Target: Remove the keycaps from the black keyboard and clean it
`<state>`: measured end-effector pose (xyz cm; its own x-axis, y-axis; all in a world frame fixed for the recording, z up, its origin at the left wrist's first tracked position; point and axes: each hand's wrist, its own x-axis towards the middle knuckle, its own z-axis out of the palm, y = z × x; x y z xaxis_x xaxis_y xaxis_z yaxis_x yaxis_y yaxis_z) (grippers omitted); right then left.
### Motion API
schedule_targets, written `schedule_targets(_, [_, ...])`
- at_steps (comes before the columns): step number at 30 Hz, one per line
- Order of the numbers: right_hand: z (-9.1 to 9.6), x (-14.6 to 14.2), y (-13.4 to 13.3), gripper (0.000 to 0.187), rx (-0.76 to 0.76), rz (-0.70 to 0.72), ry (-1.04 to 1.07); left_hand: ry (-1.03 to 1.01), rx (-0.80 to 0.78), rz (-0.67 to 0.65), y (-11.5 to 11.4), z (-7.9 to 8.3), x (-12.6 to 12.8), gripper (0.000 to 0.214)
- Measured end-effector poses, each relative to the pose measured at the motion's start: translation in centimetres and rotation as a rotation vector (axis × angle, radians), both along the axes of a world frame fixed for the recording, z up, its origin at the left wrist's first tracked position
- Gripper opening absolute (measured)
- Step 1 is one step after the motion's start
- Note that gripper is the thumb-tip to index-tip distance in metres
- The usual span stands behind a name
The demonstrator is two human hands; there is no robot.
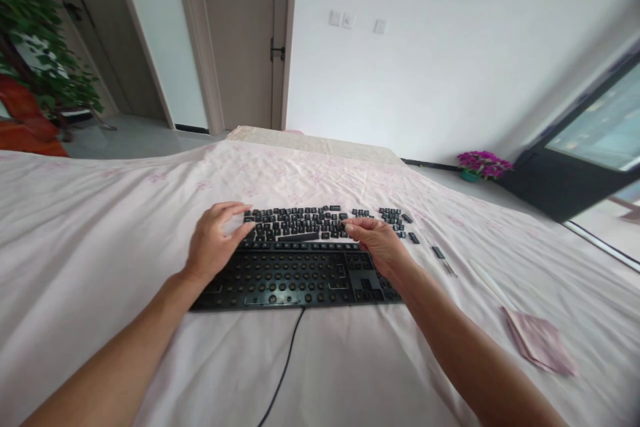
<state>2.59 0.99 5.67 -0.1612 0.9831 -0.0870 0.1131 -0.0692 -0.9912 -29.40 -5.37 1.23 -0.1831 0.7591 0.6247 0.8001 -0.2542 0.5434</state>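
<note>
A black keyboard (287,297) lies on the bed, most of its key positions bare; the row along its far edge still has caps. Beyond it, loose black keycaps (300,221) are spread in rough rows, with a long space bar cap (299,237) nearest the keyboard. My left hand (215,237) is at the left end of the keycaps, thumb and fingers apart around the end caps. Over the right part of the rows, my right hand (377,240) has thumb and forefinger pinched on what looks like a small black keycap (344,223).
A keycap puller-like tool with wire prongs (445,261) lies to the right. Farther right is a folded pink cloth (540,340). The keyboard's cable (285,370) runs toward me over the wrinkled pale sheet (365,373). Purple flowers (484,164) stand on the floor beyond.
</note>
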Motion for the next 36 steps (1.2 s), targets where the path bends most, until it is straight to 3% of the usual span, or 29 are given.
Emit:
schedule_targets(4, [-1.2,5.8,2.2,0.021,0.113,-0.025,-0.297,-0.025,-0.205,0.126,1.2,-2.7,-3.6,0.044])
schedule_targets(8, [-3.0,8.3,2.8,0.017,0.222,0.035,-0.535,-0.053,-0.278,0.129,1.4,-4.2,-4.5,0.05])
schedule_targets(12, [-3.7,8.4,2.9,0.013,0.361,0.083,-0.687,-0.044,-0.245,0.098,1.2,-4.4,-4.2,0.052])
schedule_targets(25, [-3.3,7.6,3.0,0.011,0.681,0.221,-1.027,-0.008,-0.215,0.091,1.6,-4.9,-4.5,0.052])
schedule_targets(36, [-2.2,6.4,0.4,0.027,0.841,0.311,-1.294,0.039,-0.205,0.096,1.5,-4.8,-4.4,0.052])
